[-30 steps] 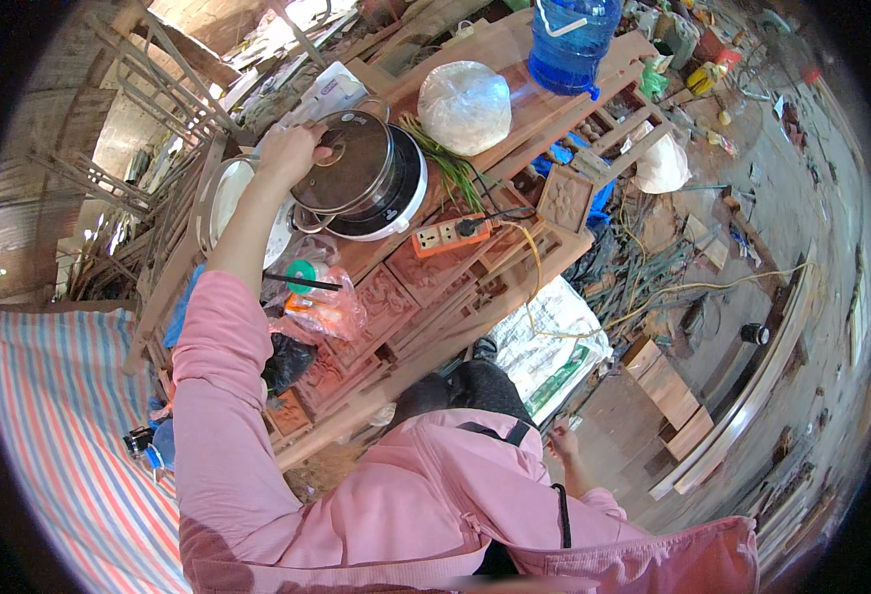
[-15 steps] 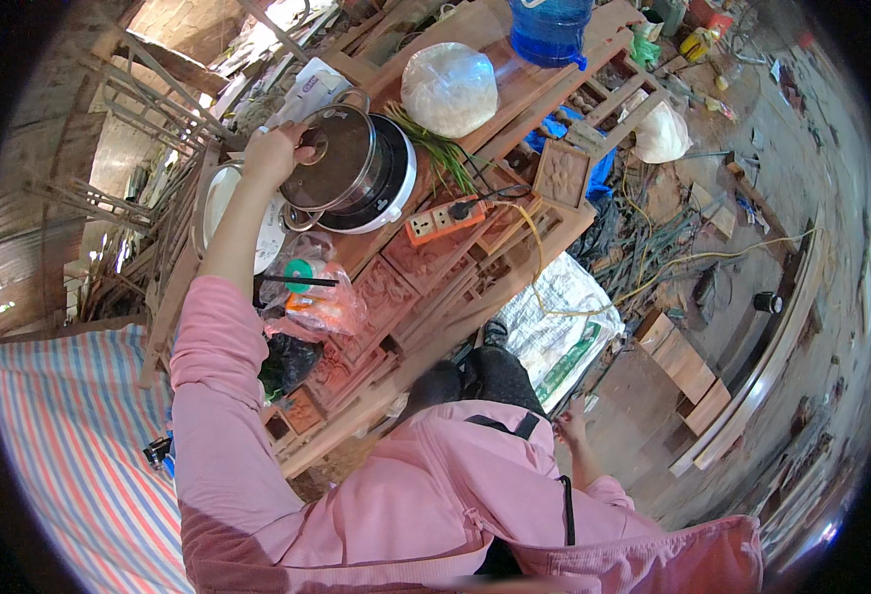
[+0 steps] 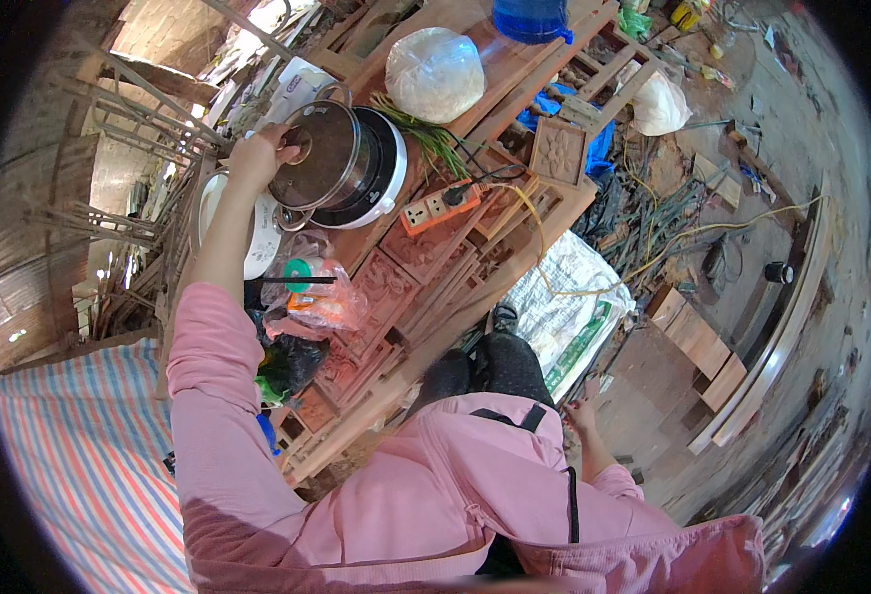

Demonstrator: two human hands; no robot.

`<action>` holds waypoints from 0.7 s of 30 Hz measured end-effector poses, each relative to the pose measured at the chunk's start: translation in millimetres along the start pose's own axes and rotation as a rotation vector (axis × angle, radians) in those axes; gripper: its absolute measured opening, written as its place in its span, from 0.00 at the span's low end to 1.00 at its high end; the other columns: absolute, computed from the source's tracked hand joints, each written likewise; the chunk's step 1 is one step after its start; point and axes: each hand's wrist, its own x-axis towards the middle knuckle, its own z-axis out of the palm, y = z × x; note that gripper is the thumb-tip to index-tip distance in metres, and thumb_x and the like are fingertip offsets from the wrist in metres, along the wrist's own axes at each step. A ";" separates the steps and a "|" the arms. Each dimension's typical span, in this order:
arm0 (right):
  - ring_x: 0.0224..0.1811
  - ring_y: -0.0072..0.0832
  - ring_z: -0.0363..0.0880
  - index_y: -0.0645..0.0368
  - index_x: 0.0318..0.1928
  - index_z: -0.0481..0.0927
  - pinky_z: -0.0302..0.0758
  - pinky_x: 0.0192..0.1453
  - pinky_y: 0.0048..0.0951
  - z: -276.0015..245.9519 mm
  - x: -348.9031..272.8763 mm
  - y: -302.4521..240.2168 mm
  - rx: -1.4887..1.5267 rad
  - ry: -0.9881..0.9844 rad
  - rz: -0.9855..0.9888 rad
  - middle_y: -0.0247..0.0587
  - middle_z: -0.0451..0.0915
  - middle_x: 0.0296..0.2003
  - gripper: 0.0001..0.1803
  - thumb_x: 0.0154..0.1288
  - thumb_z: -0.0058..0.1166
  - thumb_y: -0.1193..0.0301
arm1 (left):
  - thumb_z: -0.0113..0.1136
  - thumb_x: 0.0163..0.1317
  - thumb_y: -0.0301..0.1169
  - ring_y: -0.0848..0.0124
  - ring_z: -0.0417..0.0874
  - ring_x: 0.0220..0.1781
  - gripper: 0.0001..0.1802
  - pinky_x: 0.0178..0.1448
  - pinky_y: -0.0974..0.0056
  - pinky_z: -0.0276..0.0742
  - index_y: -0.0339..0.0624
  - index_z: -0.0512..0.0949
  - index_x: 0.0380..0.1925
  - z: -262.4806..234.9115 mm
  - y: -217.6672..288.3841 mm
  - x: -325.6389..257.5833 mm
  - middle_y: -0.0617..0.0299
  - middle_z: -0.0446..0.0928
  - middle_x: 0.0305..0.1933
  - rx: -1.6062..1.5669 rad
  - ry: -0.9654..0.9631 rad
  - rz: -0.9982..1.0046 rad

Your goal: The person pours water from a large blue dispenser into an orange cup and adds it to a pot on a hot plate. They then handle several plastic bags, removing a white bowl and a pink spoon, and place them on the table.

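Observation:
My left hand [image 3: 259,153] reaches out from a pink sleeve and grips the knob of a glass pot lid [image 3: 321,158]. The lid is tilted over a white and black electric cooker [image 3: 361,178] that stands on a stack of carved wooden panels [image 3: 406,267]. My right hand [image 3: 584,416] hangs low by my side above the ground, fingers loosely apart, holding nothing.
A white rice cooker [image 3: 257,233] sits left of the pot, with plastic bags [image 3: 316,302] in front. An orange power strip [image 3: 440,208], green onions [image 3: 435,148], a white bagged bundle [image 3: 435,74] and a blue water jug [image 3: 532,18] lie beyond. A white sack [image 3: 564,297] lies on the ground.
The view has shifted so the pot sits lower and closer. My left hand stays on the lid knob and the lid now tilts more over the cooker.

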 end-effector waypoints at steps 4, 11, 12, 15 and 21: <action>0.17 0.27 0.79 0.63 0.34 0.78 0.74 0.18 0.30 10.4 11.5 10.6 -0.045 0.021 -0.023 0.37 0.78 0.18 0.12 0.64 0.58 0.65 | 0.62 0.60 0.44 0.54 0.83 0.47 0.25 0.48 0.51 0.78 0.46 0.75 0.55 -0.9 1.3 0.6 0.54 0.79 0.50 -0.034 -0.031 0.001; 0.17 0.24 0.76 0.61 0.35 0.78 0.73 0.19 0.26 26.3 33.0 27.5 0.043 0.002 -0.067 0.36 0.78 0.23 0.08 0.65 0.56 0.68 | 0.60 0.62 0.41 0.50 0.80 0.51 0.25 0.52 0.51 0.76 0.42 0.73 0.57 3.7 -0.9 1.3 0.50 0.78 0.52 -0.076 -0.031 0.030; 0.17 0.24 0.76 0.60 0.35 0.78 0.72 0.19 0.26 27.1 34.0 29.0 0.060 0.003 -0.093 0.36 0.78 0.22 0.08 0.65 0.55 0.68 | 0.60 0.62 0.40 0.50 0.80 0.52 0.25 0.52 0.50 0.76 0.41 0.73 0.57 4.9 -1.3 1.3 0.49 0.77 0.52 -0.065 -0.027 0.029; 0.17 0.23 0.75 0.60 0.34 0.78 0.72 0.19 0.26 27.1 34.3 33.4 0.176 -0.024 -0.066 0.35 0.77 0.21 0.07 0.66 0.55 0.69 | 0.59 0.63 0.40 0.48 0.79 0.53 0.25 0.54 0.50 0.75 0.40 0.73 0.58 8.9 -3.9 3.0 0.46 0.77 0.54 -0.068 -0.025 0.040; 0.17 0.24 0.77 0.60 0.34 0.78 0.73 0.19 0.26 22.2 33.7 39.3 0.077 -0.017 -0.077 0.36 0.77 0.20 0.07 0.66 0.55 0.70 | 0.59 0.64 0.40 0.48 0.79 0.53 0.25 0.54 0.50 0.75 0.41 0.73 0.58 13.9 -7.2 4.5 0.45 0.77 0.54 -0.038 -0.006 0.046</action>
